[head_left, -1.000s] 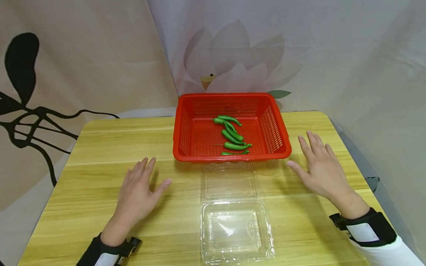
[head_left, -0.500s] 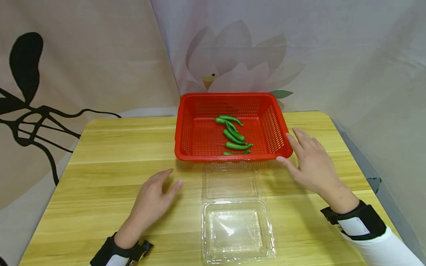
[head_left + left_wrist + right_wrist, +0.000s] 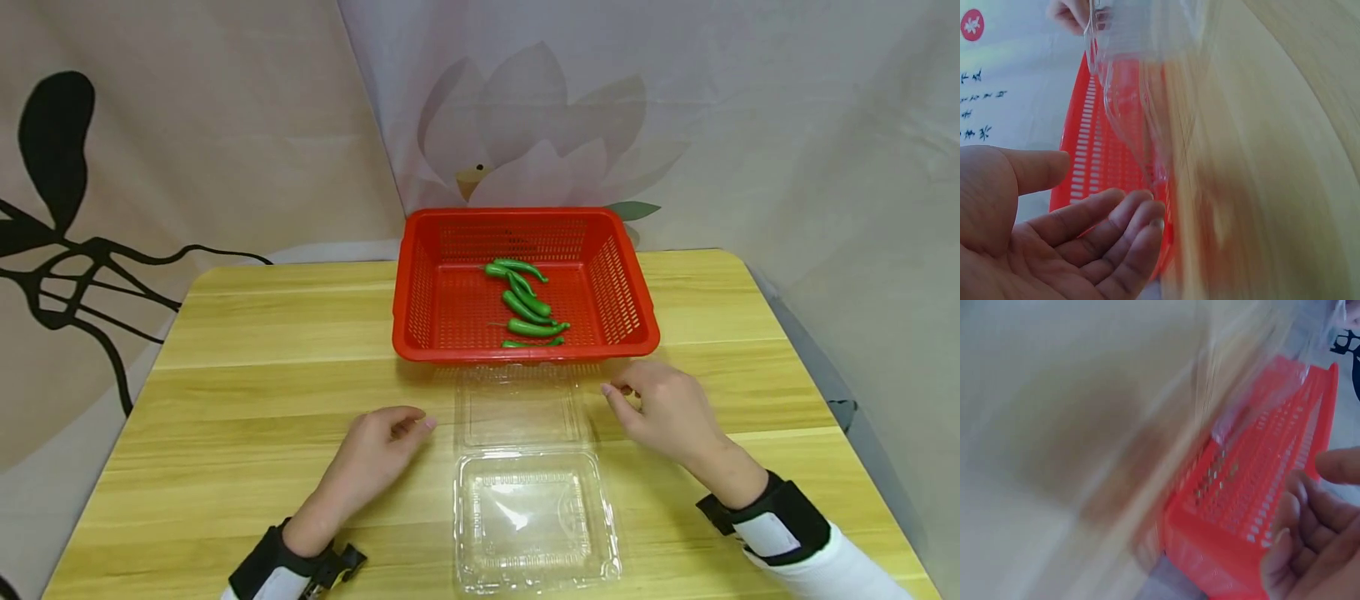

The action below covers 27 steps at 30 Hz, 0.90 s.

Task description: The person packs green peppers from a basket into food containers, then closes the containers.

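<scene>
A clear plastic clamshell box (image 3: 534, 523) lies unfolded in the middle of the table, its lid (image 3: 519, 410) flat on the far side. Just left of it, my left hand (image 3: 377, 457) hovers with fingers bent loosely and nothing in them; the left wrist view shows the palm and relaxed fingers (image 3: 1094, 240). On the lid's right side is my right hand (image 3: 663, 412), fingers loosely curled, holding nothing and apart from the lid. Behind the box stands a red perforated basket (image 3: 416, 342). Several green chili peppers (image 3: 531, 329) lie on its floor.
The wooden table (image 3: 270, 350) has rounded far corners. A pale fabric backdrop (image 3: 750, 125) with printed flower and black plant shapes hangs behind it, close to the basket's rear rim.
My left hand has moved right towards the box. My right hand has swung left and nearer, away from the basket's corner, its fingers curling in. Basket, peppers and box stay put.
</scene>
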Motion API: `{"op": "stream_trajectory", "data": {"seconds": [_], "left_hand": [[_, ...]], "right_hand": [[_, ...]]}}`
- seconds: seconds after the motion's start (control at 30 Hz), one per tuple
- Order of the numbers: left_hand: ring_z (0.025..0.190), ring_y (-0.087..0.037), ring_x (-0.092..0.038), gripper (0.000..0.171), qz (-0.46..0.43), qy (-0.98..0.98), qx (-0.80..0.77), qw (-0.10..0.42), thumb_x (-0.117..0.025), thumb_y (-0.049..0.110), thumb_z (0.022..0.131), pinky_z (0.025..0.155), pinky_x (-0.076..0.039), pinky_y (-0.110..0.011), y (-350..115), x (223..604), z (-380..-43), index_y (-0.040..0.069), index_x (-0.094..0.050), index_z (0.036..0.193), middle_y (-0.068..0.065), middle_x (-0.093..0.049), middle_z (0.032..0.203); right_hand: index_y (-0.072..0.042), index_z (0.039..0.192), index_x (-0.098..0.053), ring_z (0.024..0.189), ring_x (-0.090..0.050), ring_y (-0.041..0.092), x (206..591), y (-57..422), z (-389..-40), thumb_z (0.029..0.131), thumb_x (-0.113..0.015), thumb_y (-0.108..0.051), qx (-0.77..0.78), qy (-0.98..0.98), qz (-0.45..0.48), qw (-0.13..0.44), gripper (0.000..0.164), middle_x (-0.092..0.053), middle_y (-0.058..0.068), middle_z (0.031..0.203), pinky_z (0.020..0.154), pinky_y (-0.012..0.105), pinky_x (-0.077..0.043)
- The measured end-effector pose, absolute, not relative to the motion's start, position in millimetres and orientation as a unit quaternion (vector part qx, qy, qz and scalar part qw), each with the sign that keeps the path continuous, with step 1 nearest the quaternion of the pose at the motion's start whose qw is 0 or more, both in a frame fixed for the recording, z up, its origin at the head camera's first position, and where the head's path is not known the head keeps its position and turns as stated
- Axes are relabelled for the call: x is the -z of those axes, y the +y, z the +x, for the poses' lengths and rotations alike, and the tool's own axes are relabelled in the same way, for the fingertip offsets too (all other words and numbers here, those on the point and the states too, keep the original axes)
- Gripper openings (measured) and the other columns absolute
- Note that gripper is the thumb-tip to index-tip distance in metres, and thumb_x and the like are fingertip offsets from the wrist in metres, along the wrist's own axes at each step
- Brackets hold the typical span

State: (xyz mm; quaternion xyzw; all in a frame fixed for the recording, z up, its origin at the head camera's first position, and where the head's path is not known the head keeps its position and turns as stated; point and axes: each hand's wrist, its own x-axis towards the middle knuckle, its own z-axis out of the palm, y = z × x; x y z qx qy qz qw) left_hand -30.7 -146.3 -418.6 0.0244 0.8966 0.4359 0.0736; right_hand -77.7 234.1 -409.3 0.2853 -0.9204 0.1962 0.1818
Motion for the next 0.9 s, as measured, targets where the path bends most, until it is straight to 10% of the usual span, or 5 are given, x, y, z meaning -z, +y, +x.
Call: {"op": "stream_trajectory", "data": {"seconds": [0.37, 0.9], "left_hand": [[0.055, -0.008, -0.039, 0.034, 0.034, 0.852, -0.488, 0.189, -0.070, 0.025, 0.102, 0.051, -0.030, -0.021, -129.7, 421.3, -33.0, 0.006, -0.075, 0.074, 0.003, -0.054, 0.061], [0.061, -0.016, -0.064, 0.017, -0.014, 0.807, -0.549, 0.219, -0.086, 0.021, 0.088, 0.055, -0.050, -0.026, -127.5, 421.3, -26.6, 0.006, -0.082, 0.082, -0.006, -0.068, 0.064]], "right_hand": [[-0.014, 0.082, -0.081, 0.048, -0.042, 0.002, 420.0, 218.9, -60.3, 0.098, -0.073, -0.020, -0.320, -0.927, 0.167, -0.103, 0.019, -0.064, -0.013, 0.063, 0.048, 0.023, -0.039], [-0.007, 0.082, -0.078, 0.049, -0.062, 0.024, 424.7, 222.5, -51.5, 0.094, -0.077, -0.018, -0.449, -0.855, 0.106, -0.238, 0.017, -0.066, 0.009, 0.059, 0.042, 0.018, -0.032]]}}
